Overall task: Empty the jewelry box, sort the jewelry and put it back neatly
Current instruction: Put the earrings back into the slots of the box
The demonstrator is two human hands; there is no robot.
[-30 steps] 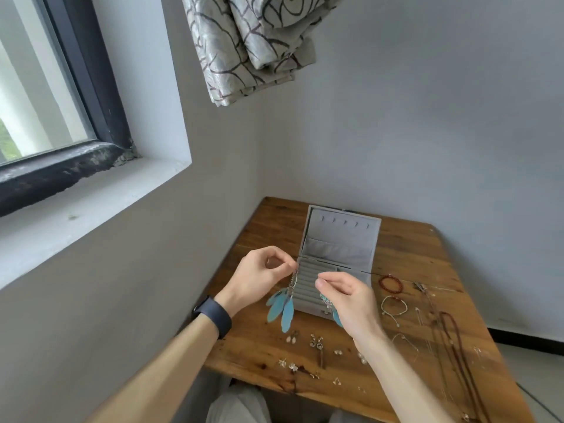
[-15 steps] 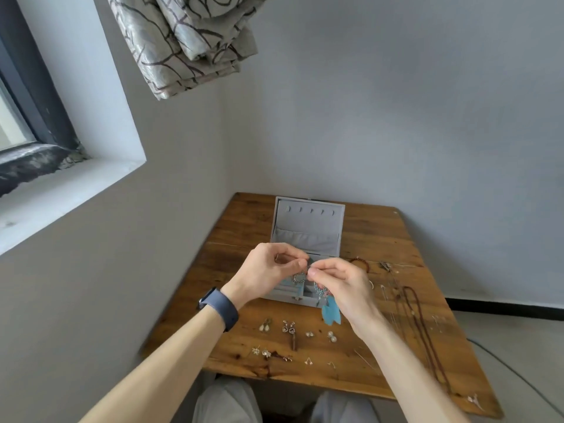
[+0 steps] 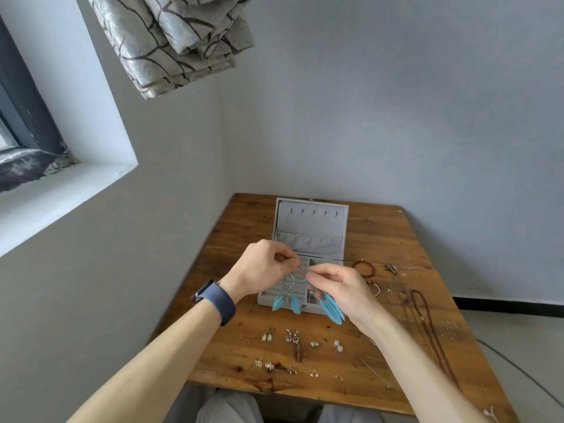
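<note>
jewelry box tray partly hidden, necklaces blurred

Reaches forward with both bare forearms, the two hands almost fingertip to fingertip. Pinches a blue-feathered silver hoop earring between thumb and forefinger of the left hand. Pinches a second blue-feathered earring in the right hand, other fingers loosely curled.

A wooden bench carries an open grey jewelry box toward its back edge. Small earrings lie in two loose rows near the front edge. To the right of the box lie a reddish bead bracelet and long brown cord necklaces.
</note>
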